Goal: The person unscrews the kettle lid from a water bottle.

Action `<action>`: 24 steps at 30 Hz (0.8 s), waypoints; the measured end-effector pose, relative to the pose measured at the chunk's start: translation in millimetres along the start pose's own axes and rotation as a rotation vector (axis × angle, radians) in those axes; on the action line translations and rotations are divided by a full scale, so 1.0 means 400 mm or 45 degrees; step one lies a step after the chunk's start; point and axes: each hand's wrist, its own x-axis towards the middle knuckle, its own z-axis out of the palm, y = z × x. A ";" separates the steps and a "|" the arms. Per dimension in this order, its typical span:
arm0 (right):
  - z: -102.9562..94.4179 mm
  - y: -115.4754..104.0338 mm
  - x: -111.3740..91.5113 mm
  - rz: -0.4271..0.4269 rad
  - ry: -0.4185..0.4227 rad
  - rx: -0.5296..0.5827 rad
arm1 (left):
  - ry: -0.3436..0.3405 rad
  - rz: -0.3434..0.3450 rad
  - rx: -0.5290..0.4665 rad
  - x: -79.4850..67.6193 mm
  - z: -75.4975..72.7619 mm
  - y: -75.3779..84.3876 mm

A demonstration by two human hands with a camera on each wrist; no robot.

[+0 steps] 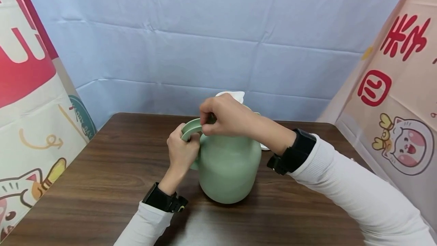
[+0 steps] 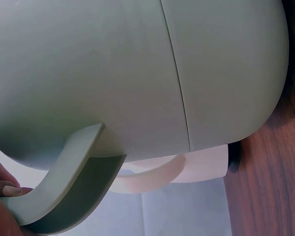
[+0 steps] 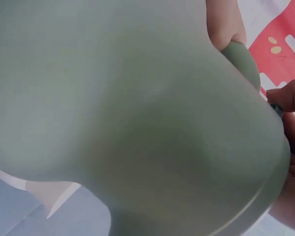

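Note:
A pale green thermos jug (image 1: 229, 170) stands upright on the wooden table. My left hand (image 1: 182, 147) grips the upper part of its curved handle (image 2: 64, 191), with the thumb along the top. Over the jug's mouth, my right hand (image 1: 225, 115) bends down from the right. Its index finger and thumb pinch a small dark part (image 3: 276, 110) at the top of the jug, beside the handle. The rest of the lid is hidden under this hand.
A white pitcher (image 1: 235, 96) stands right behind the green jug, mostly hidden; its handle (image 2: 147, 182) shows in the left wrist view. Around the brown wooden table (image 1: 119, 170) hang a pale blue cloth (image 1: 205, 48) at the back and printed sheets at both sides.

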 end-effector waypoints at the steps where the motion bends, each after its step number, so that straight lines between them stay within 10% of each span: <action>1: 0.000 -0.002 -0.004 -0.010 0.011 -0.006 | 0.000 -0.003 0.001 0.000 0.000 0.000; 24: -0.032 -0.025 -0.138 -0.137 0.117 -0.057 | 0.025 -0.026 0.007 -0.001 0.002 0.004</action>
